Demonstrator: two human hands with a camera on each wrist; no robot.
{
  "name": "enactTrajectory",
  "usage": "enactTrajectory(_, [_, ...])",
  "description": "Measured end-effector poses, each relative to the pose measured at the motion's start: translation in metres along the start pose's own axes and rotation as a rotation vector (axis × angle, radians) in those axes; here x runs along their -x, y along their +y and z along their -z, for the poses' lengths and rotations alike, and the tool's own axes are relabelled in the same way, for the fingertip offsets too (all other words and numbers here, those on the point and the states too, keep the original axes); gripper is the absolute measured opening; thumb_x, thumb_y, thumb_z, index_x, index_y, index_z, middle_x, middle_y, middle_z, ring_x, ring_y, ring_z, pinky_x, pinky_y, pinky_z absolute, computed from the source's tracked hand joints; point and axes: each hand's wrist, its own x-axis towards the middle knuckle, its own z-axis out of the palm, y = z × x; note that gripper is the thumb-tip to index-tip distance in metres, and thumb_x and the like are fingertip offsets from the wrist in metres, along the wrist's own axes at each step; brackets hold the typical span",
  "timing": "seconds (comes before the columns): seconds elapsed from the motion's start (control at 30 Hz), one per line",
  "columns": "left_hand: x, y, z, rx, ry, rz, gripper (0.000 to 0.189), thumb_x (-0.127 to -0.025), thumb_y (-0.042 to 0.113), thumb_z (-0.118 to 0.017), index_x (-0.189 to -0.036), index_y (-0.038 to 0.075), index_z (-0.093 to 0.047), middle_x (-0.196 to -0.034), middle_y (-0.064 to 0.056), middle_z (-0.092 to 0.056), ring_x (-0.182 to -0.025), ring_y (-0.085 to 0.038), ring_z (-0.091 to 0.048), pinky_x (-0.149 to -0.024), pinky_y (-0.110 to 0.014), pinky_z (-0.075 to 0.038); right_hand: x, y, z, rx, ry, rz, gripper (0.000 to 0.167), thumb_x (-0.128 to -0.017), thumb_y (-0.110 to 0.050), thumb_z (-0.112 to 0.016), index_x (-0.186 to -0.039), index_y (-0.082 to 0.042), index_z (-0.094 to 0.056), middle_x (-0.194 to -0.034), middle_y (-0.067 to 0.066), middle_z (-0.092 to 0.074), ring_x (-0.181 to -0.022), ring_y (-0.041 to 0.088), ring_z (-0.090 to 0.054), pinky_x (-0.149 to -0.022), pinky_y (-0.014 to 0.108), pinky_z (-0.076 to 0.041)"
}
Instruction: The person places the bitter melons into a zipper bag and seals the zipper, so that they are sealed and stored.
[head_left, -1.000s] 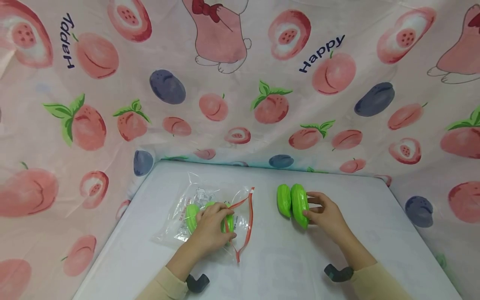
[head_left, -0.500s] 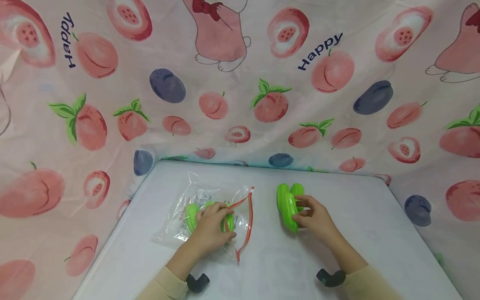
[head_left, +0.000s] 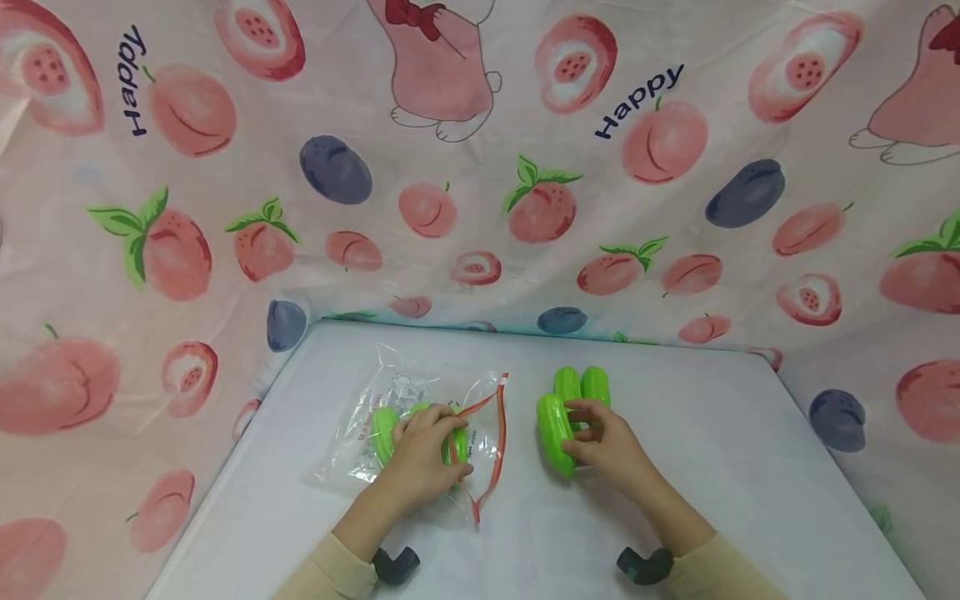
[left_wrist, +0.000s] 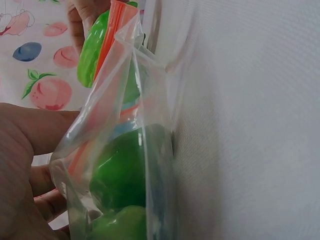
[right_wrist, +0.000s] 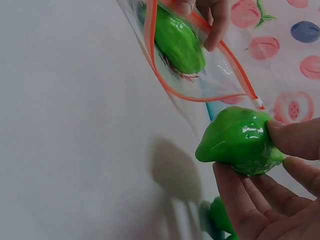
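Note:
In the head view my left hand point(head_left: 422, 454) lies over a clear zip bag point(head_left: 341, 454) on the left of the table, gripping it near its opening. The bag's mouth gapes to the right, edged with an orange zip strip point(head_left: 502, 442). Inside are glossy green cucumber-like vegetables point(left_wrist: 120, 172), partly hidden by the hand. My right hand point(head_left: 611, 446) pinches another long green vegetable point(head_left: 553, 433) between thumb and fingers, close to the bag's mouth. From the right wrist view, this vegetable point(right_wrist: 240, 140) has a pointed end and hangs above the table, its shadow below.
Two more green vegetables point(head_left: 596, 383) lie side by side behind the right hand. The white table point(head_left: 712, 442) meets a fruit-print cloth point(head_left: 465, 192) at its back and sides. Dark curved pieces point(head_left: 396, 567) sit at both wrists.
My right hand has carried its vegetable left and toward me, away from the two on the table, nearing the bag. My left hand and the bag have stayed in place.

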Motion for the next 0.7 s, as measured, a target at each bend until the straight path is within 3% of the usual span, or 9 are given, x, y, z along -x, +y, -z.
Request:
enactTrajectory(0.37, [-0.002,0.002,0.002,-0.002,0.001,-0.002,0.062,-0.077,0.029,-0.098,-0.133,0.019,-0.074,-0.138,0.004,-0.062,-0.14,-0.026,-0.053,-0.116,-0.062,-0.028,0.0,-0.003,-0.021,-0.017,-0.006,-0.048,0.063,-0.089,-0.003,-0.083,-0.146,-0.019,-0.061,-0.142,0.014,-0.067,-0.103,0.023,-0.071,-0.078,0.037,-0.066])
enactTrajectory(0.7, [-0.004,0.006,0.006,-0.001,-0.01,0.004,0.063,-0.076,0.029,-0.098,-0.133,0.019,-0.074,-0.139,0.003,-0.062,-0.14,-0.026,-0.053,-0.116,-0.062,-0.028,-0.003,-0.009,-0.039,-0.052,-0.046,-0.04,0.06,-0.088,-0.002,-0.084,-0.142,-0.022,-0.065,-0.136,0.011,-0.069,-0.102,0.022,-0.074,-0.077,0.038,-0.067])
